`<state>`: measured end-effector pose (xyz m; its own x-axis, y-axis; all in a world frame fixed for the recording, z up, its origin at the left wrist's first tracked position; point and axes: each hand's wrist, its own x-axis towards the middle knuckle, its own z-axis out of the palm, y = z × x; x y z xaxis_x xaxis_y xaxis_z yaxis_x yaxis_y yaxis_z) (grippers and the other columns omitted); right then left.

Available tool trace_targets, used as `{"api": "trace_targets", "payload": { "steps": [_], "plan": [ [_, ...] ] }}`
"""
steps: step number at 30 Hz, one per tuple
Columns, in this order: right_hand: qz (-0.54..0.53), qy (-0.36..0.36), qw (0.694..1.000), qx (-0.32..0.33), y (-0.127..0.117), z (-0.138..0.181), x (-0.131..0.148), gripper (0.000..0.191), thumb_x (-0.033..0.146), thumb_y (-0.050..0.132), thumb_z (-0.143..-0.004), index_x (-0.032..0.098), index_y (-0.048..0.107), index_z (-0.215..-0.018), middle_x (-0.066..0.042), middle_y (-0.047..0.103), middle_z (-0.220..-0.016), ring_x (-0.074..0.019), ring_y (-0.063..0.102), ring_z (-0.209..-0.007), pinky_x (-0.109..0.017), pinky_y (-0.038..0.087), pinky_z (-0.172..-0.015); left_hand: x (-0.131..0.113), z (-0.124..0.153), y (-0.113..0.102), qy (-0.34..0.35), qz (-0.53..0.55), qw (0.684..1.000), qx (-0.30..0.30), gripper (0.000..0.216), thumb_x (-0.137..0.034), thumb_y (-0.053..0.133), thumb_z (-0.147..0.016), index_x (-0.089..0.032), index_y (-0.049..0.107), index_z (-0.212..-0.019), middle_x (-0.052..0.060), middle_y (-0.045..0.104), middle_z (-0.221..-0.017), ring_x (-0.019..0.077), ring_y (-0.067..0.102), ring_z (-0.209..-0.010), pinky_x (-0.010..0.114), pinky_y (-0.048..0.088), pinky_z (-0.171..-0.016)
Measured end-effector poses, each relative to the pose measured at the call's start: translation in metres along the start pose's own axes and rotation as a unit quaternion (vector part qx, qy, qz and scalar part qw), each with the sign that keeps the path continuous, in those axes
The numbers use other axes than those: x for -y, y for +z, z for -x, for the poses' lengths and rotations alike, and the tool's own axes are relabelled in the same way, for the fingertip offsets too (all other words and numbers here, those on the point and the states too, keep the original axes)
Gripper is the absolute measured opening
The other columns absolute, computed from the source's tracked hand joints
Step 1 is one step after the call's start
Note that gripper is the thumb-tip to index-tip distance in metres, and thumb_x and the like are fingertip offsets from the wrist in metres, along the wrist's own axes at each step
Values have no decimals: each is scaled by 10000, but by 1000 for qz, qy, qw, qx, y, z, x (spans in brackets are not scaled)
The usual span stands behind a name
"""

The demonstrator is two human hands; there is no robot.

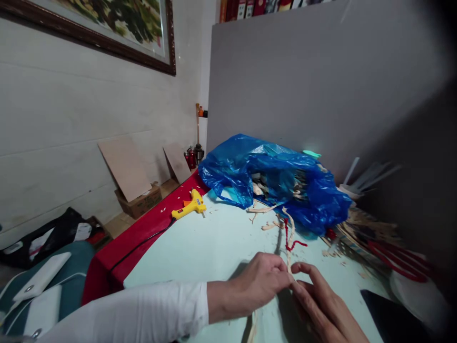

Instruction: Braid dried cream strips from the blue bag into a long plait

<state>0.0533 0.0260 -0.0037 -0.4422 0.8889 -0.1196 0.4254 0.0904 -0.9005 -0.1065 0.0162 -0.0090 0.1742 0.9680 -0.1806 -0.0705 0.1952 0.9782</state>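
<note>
Between my two hands runs a pale fibre strand (289,261), twisted or braided, its upper end lying on the tabletop. Red yarn (287,242) is tied around it, with two loose tails. My left hand (259,281) is closed in a pinch on the strand, coming in from the left. From the lower right, my right hand (317,302) meets it there, its curled fingertips on the strand. The exact contact is partly hidden by the fingers. Below my left wrist, a loose pale strip (252,328) hangs toward the bottom edge. More pale scraps (273,226) lie beyond the hands.
A crumpled blue plastic bag (232,164) with pale pieces inside stands at the back. A yellow glue gun (191,205) lies at left, its cord crossing the red cloth (143,238). At right are red-handled scissors (396,262), a dark flat object (392,314) and glue sticks (371,176).
</note>
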Motion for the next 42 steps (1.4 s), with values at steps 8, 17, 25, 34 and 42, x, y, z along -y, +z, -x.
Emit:
{"api": "trace_targets", "payload": {
  "steps": [8, 17, 25, 34, 42],
  "plan": [
    [15, -10, 999, 45, -5, -3, 4, 500, 615, 360, -913, 215, 341, -1213, 74, 421, -566, -130, 375, -525, -228, 302, -492, -4, 3, 3, -9, 9, 1000, 1, 188, -324, 558, -771, -181, 460, -698, -88, 280, -530, 61, 228, -473, 235, 131, -474],
    [13, 25, 999, 43, -4, -1, 9, 491, 591, 354, -922, 233, 306, -1254, 54, 545, -580, -140, 455, -508, -228, 335, -478, 3, 2, 0, 38, -22, 999, 4, 217, -353, 550, -798, -161, 498, -710, -75, 329, -570, 66, 265, -517, 222, 177, -484],
    [9, 30, 999, 25, -4, 2, 13, 518, 587, 391, -904, 231, 328, -1274, 49, 544, -570, -153, 481, -504, -237, 369, -480, 3, 1, 0, 36, -37, 999, -2, 234, -355, 551, -805, -169, 494, -674, -77, 307, -529, 74, 257, -516, 225, 179, -471],
    [37, 18, 999, 17, -9, -3, -2, 479, 543, 400, -918, 246, 321, -1286, 50, 551, -561, -161, 498, -504, -244, 379, -497, -12, 2, 8, 27, -114, 993, -28, 178, -303, 500, -814, -178, 487, -688, -54, 425, -546, 100, 371, -539, 230, 267, -512],
    [128, 12, 992, -13, -10, -9, 1, 375, 486, 440, -849, 232, 390, -1119, 68, 568, -505, -172, 505, -456, -267, 358, -501, -12, 2, 16, 19, -213, 975, -57, 164, -266, 482, -825, -180, 525, -693, -39, 404, -584, 122, 385, -592, 257, 250, -543]
  ]
}}
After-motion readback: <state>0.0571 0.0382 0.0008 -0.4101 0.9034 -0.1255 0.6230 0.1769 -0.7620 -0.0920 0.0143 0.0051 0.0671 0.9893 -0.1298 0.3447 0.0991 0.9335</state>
